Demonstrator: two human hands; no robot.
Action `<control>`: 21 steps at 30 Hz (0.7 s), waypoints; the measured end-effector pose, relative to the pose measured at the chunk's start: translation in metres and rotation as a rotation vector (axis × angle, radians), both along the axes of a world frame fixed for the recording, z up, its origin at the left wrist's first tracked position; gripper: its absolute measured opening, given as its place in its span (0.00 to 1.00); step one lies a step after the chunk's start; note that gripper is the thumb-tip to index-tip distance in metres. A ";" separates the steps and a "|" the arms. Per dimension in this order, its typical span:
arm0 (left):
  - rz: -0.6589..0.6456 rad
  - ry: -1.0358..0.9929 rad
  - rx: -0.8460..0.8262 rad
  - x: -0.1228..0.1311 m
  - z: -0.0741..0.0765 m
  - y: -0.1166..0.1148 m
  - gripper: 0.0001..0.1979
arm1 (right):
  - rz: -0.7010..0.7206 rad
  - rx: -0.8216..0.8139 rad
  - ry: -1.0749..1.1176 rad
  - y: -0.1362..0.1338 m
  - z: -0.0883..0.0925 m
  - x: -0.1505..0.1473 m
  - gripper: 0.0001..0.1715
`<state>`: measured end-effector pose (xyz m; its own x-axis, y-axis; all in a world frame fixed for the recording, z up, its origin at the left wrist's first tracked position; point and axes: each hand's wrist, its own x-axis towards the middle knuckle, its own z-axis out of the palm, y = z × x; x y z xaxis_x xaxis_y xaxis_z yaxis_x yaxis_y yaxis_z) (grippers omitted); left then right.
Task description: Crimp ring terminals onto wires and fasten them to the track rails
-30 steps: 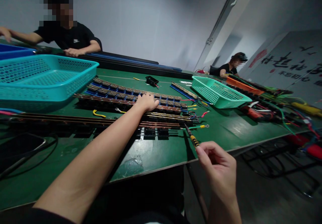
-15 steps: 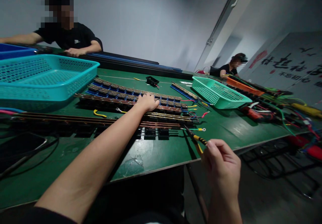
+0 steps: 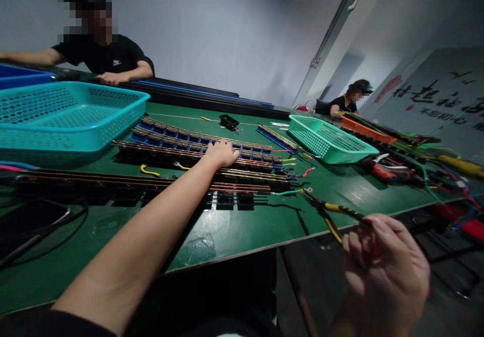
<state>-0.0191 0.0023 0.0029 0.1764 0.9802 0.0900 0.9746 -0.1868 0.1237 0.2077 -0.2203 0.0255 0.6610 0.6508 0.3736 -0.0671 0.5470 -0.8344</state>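
My left hand (image 3: 222, 154) lies across the strips with copper-coloured rods (image 3: 177, 145), palm down, its fingers resting on the rods. My right hand (image 3: 381, 261) is closed around the yellow-and-black handles of a pair of pliers (image 3: 335, 208), off the table's front edge. The pliers' jaws meet the end of a green wire (image 3: 288, 192), close to its metal ring terminal (image 3: 309, 190). This wire runs out from the right end of the nearest black strip (image 3: 242, 188). Whether the jaws clamp the wire is too small to tell.
A turquoise basket (image 3: 124, 120) stands at left, a green basket (image 3: 333, 148) at right. A short yellow wire (image 3: 149, 171) lies on the green table (image 3: 234, 231). Red-handled tools (image 3: 381, 170) and tangled wires are further right. Two people sit beyond the table.
My right hand has moved right with the pliers. Their jaws have shifted from the strip's end out to the ring terminal end of the green wire. My left hand has stayed put.
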 end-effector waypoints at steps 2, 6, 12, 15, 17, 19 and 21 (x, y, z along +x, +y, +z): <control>0.002 0.001 -0.003 0.000 0.000 0.000 0.32 | -0.020 0.057 0.001 0.003 0.013 -0.003 0.06; 0.005 0.005 -0.002 0.000 0.000 0.000 0.32 | 0.010 0.164 -0.044 0.021 0.038 -0.013 0.02; -0.006 0.001 0.022 -0.001 -0.002 0.000 0.32 | 0.136 0.161 -0.113 0.096 0.056 -0.016 0.04; -0.004 0.004 0.032 -0.001 -0.003 0.001 0.32 | 0.178 0.071 -0.065 0.147 0.049 -0.009 0.07; -0.008 0.002 0.035 -0.001 -0.004 0.002 0.32 | 0.162 0.060 -0.020 0.176 0.038 -0.005 0.07; -0.010 -0.002 0.036 -0.001 -0.005 0.003 0.32 | 0.147 0.046 -0.002 0.195 0.025 -0.002 0.07; -0.009 -0.001 0.032 -0.001 -0.005 0.004 0.32 | 0.146 0.013 -0.014 0.205 0.012 0.000 0.06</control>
